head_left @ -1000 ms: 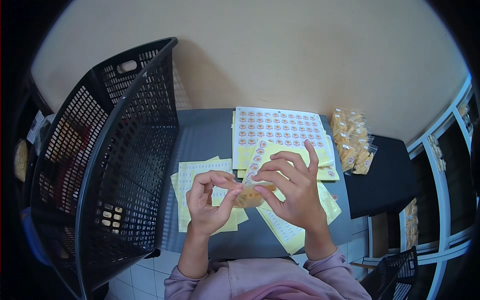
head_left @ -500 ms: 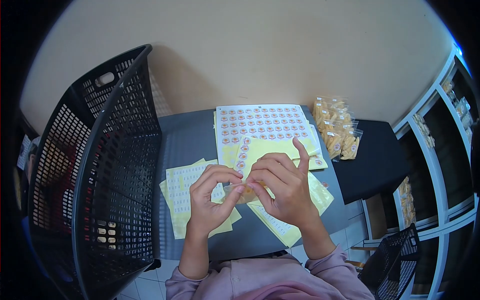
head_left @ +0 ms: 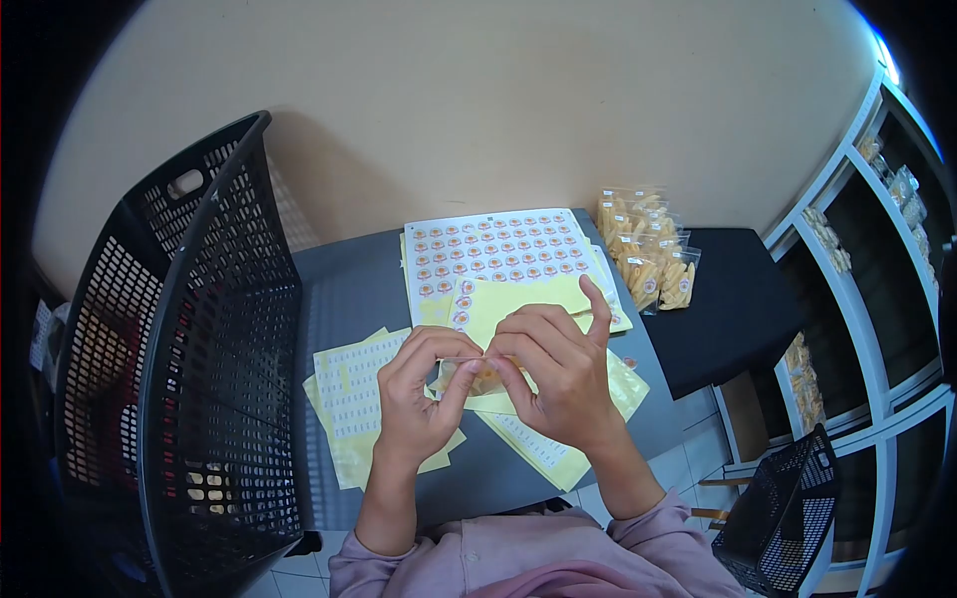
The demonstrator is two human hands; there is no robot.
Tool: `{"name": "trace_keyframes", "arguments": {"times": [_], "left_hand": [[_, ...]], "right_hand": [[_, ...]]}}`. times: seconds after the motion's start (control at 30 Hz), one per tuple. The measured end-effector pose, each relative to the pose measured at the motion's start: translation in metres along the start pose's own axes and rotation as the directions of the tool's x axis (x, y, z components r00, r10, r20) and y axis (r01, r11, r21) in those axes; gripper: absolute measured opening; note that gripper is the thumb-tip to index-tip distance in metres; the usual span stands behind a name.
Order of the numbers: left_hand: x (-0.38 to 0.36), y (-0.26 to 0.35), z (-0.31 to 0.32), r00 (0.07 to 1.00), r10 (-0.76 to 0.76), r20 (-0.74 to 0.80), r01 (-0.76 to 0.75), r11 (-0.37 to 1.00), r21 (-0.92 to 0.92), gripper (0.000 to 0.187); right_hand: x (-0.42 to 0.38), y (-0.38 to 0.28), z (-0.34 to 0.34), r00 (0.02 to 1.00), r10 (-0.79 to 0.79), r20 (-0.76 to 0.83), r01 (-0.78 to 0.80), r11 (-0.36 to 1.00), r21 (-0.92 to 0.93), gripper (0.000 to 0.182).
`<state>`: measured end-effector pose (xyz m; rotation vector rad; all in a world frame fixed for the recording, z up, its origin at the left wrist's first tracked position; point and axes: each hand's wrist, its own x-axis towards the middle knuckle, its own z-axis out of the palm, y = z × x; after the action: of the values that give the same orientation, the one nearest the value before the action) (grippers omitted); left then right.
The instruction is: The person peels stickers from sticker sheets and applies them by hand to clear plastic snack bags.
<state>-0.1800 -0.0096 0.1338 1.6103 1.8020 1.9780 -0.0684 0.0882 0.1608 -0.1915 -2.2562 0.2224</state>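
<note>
While a tall black basket (head_left: 189,369) of perforated plastic is filling the left of the frame, a grey counter (head_left: 359,289) is lying flat beside it at the centre; pale yellow label sheets (head_left: 349,384) printed with rows of small text are fanning out under the left hand (head_left: 419,399), probably spread so each stays reachable. That hand's grip is closing thumb against fingertips on the left edge of a small clear pouch (head_left: 477,377) with something orange inside, held just above the counter at mid-frame; the right hand (head_left: 560,384) is pinching its right edge likewise, index finger lifting free, so the thin glossy film is staying taut between them. Behind, a white sheet of round orange stickers (head_left: 498,249) is lying flat; to the upper right, filled crinkly packets (head_left: 648,254) are piling at the counter's corner, and white shelving (head_left: 877,249) is running down the right edge.
</note>
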Motion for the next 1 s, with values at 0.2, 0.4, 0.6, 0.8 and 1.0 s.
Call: {"name": "trace_keyframes", "arguments": {"times": [0.2, 0.4, 0.6, 0.8, 1.0], "left_hand": [[0.002, -0.001, -0.005, 1.000, -0.012, 0.026, 0.012, 1.000, -0.015, 0.004], [0.004, -0.002, -0.005, 0.999, -0.009, 0.038, 0.009, 1.000, 0.012, 0.004], [0.007, -0.003, -0.003, 0.997, 0.023, 0.069, -0.027, 0.998, 0.059, 0.005], [0.007, -0.008, -0.003, 0.999, -0.006, 0.045, 0.004, 0.999, 0.043, 0.006], [0.007, -0.008, -0.009, 0.999, -0.029, 0.018, 0.029, 1.000, 0.003, 0.006]], "right_hand": [[0.001, 0.003, -0.004, 1.000, -0.004, -0.014, 0.004, 1.000, -0.027, 0.007], [0.001, 0.010, -0.004, 1.000, -0.008, -0.006, 0.007, 1.000, -0.030, 0.006], [0.000, 0.018, -0.009, 1.000, -0.020, 0.007, 0.020, 0.999, -0.048, 0.006], [-0.003, 0.028, -0.013, 1.000, -0.006, 0.008, 0.007, 0.997, -0.075, 0.007], [-0.002, 0.033, -0.020, 1.000, 0.011, 0.020, -0.010, 0.999, -0.052, 0.010]]}}
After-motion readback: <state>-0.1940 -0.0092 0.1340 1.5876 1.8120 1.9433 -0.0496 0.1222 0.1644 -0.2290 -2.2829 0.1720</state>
